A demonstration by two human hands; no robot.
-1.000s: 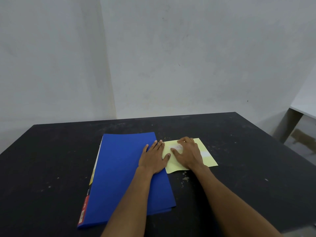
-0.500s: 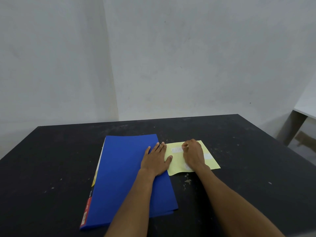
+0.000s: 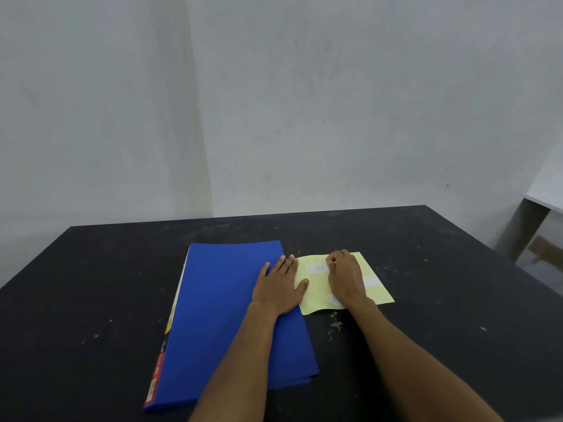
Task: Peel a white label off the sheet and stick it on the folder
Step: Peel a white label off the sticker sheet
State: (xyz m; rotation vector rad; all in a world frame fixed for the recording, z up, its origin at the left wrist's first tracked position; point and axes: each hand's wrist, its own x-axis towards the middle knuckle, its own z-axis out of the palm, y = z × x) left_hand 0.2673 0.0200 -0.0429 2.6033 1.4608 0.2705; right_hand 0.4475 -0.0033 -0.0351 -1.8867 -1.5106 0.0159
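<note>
Left hand [image 3: 278,289] spread flat, pinning sheet [image 3: 316,287] left edge. Right hand [image 3: 345,277] fingertips bunched at label [image 3: 317,268] right end; should lift corner slowly, low angle.

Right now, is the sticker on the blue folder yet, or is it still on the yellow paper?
Not yet. The blue folder has no label on its cover. The left hand lies flat, pinning the folder's edge and the yellow sheet. The right hand has its fingertips curled at the end of a white label, seemingly picking at it. Still left: peel it off, carry it over, press it onto the folder.
</note>
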